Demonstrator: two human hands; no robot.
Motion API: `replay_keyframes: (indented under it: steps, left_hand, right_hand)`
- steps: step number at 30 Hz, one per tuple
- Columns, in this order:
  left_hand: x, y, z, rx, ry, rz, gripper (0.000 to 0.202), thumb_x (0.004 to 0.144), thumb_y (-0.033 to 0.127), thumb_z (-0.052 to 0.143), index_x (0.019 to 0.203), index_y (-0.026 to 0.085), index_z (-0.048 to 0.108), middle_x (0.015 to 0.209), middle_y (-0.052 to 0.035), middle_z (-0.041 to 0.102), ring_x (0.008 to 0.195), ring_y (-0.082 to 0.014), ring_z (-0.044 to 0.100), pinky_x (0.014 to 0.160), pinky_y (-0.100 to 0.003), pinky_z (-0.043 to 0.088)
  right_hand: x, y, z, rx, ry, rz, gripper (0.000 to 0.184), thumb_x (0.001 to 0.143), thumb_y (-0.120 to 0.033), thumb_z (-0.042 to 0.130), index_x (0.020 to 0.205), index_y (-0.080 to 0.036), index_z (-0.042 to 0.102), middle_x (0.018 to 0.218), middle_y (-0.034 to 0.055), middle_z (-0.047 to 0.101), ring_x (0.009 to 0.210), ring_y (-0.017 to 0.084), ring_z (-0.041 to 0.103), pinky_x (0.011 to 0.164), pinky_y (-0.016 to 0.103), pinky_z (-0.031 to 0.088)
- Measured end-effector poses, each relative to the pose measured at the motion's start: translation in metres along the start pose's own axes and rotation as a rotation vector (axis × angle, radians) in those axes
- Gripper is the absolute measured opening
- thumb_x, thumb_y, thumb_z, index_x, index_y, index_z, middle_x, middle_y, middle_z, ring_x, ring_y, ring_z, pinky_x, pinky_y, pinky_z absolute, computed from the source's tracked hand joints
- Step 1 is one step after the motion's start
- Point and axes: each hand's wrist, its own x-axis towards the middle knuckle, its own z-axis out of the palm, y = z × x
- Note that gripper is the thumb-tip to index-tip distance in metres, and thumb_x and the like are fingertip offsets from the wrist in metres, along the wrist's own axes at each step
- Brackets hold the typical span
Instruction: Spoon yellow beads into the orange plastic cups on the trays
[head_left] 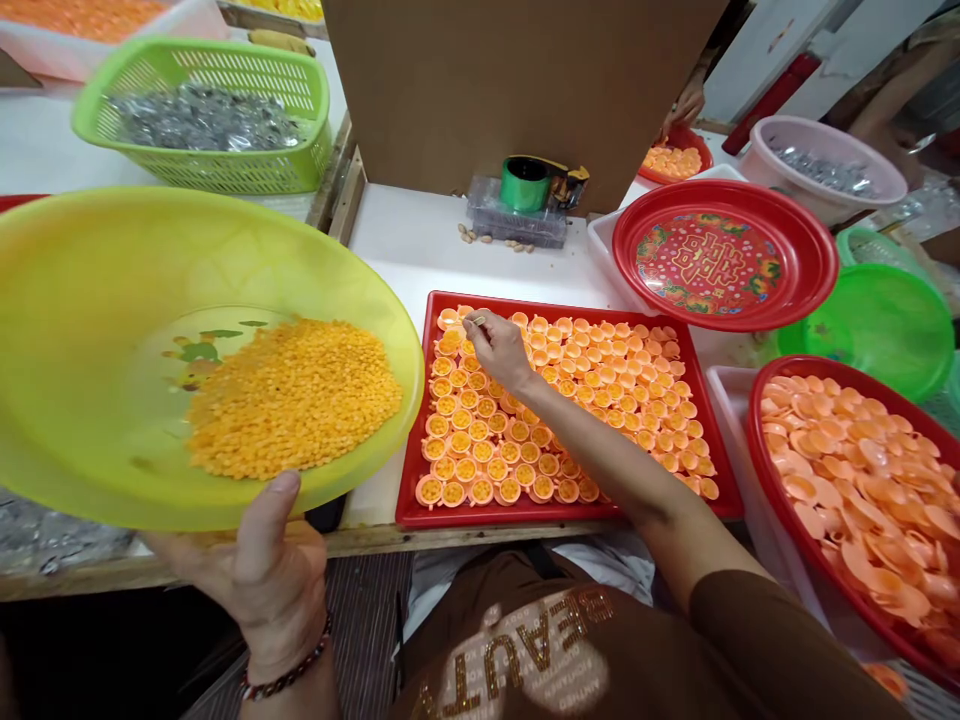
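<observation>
My left hand (262, 570) grips the rim of a yellow plastic basin (97, 300), thumb on top and fingers underneath. A heap of small yellow-orange pellets (300, 400) lies in the basin's near right side. My right hand (496, 348) is over the far left part of a red tray (562, 515), with its fingertips pinched together. Whatever is between them is too small to make out. Rows of small orange plastic cups (510, 488) fill the tray. Many nearer cups hold yellow pellets, while several at the far side look empty.
On the right, a red basin (757, 400) holds loose orange plastic parts (877, 500). Behind it are a decorated red tray (720, 255) and a green basin (877, 320). A green basket (217, 170) of clear packets stands far left. Green tape (525, 185) sits before a brown board (510, 90). Another person's hand (686, 105) shows beyond.
</observation>
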Motion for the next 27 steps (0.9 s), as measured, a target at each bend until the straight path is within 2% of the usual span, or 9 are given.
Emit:
replay_keyframes:
  steps: [3,6,9,12,14,16,21,24,27]
  left_hand:
    - [-0.003,-0.003,0.001,-0.032,0.027,0.068,0.079,0.08,0.02,0.078,0.15,0.043,0.048,0.163,0.0091,0.046,0.159,-0.0257,0.032,0.139,-0.054,0.015]
    - [-0.004,-0.01,0.003,-0.053,-0.009,0.054,0.081,0.079,0.018,0.079,0.15,0.042,0.049,0.164,0.0079,0.046,0.158,-0.0252,0.034,0.138,-0.052,0.015]
    - [-0.004,-0.017,0.011,-0.134,-0.001,0.079,0.083,0.072,0.017,0.084,0.147,0.038,0.053,0.161,0.0028,0.05,0.156,-0.0285,0.039,0.136,-0.055,0.019]
    - [-0.007,-0.021,0.02,-0.204,-0.001,0.071,0.083,0.071,0.016,0.085,0.146,0.033,0.053,0.158,-0.0037,0.053,0.152,-0.0296,0.044,0.134,-0.056,0.023]
    - [-0.01,-0.024,0.023,-0.154,-0.014,0.037,0.082,0.074,0.019,0.084,0.148,0.031,0.05,0.157,-0.0067,0.053,0.151,-0.0288,0.045,0.133,-0.055,0.026]
    - [-0.014,-0.027,0.023,-0.083,-0.019,0.021,0.084,0.075,0.022,0.084,0.151,0.029,0.047,0.159,-0.0087,0.05,0.151,-0.0288,0.045,0.131,-0.054,0.029]
    - [-0.02,-0.033,0.022,-0.021,-0.002,0.037,0.084,0.076,0.03,0.083,0.15,0.026,0.044,0.163,-0.0103,0.045,0.153,-0.0279,0.043,0.131,-0.049,0.031]
    - [-0.022,-0.03,0.023,-0.01,-0.003,0.048,0.086,0.077,0.031,0.082,0.151,0.026,0.039,0.166,-0.0114,0.041,0.153,-0.0266,0.043,0.131,-0.049,0.031]
    - [-0.024,-0.027,0.023,0.005,0.002,0.049,0.088,0.078,0.03,0.082,0.153,0.025,0.035,0.168,-0.0129,0.038,0.154,-0.0264,0.041,0.131,-0.049,0.03]
  right_hand:
    - [-0.002,-0.001,-0.002,-0.017,0.024,0.012,0.018,0.101,-0.034,0.055,0.087,-0.024,0.061,0.088,0.0042,0.067,0.079,0.017,0.059,0.079,0.035,0.05]
    - [0.001,-0.009,-0.007,0.135,0.099,0.196,0.021,0.101,-0.04,0.056,0.089,-0.023,0.06,0.081,0.0025,0.066,0.067,0.014,0.056,0.067,0.031,0.05]
    - [0.005,-0.023,-0.008,0.273,0.074,0.337,0.021,0.101,-0.041,0.057,0.091,-0.023,0.06,0.079,0.0017,0.066,0.06,0.011,0.053,0.056,0.028,0.045]
    - [0.003,-0.038,-0.001,0.198,-0.043,0.188,0.019,0.101,-0.034,0.058,0.086,-0.022,0.061,0.079,0.0018,0.066,0.067,0.013,0.056,0.064,0.029,0.047]
    - [-0.002,-0.045,0.007,0.085,-0.153,0.036,0.019,0.098,-0.026,0.059,0.079,-0.022,0.059,0.079,0.0014,0.065,0.072,0.014,0.057,0.072,0.031,0.048]
    - [-0.007,-0.048,0.016,0.015,-0.239,-0.002,0.022,0.096,-0.021,0.06,0.074,-0.022,0.057,0.075,0.0003,0.065,0.072,0.014,0.057,0.075,0.032,0.047]
    - [-0.011,-0.044,0.023,0.216,-0.208,0.304,0.025,0.096,-0.025,0.061,0.071,-0.021,0.059,0.069,-0.0012,0.066,0.057,0.01,0.052,0.059,0.025,0.044]
    - [-0.003,-0.038,0.014,0.438,-0.158,0.501,0.025,0.095,-0.028,0.063,0.071,-0.02,0.059,0.068,-0.0009,0.067,0.048,0.008,0.046,0.047,0.023,0.038]
    - [0.01,-0.028,-0.001,0.544,-0.066,0.568,0.023,0.092,-0.033,0.068,0.074,-0.02,0.062,0.067,-0.0008,0.067,0.047,0.007,0.045,0.044,0.022,0.035]
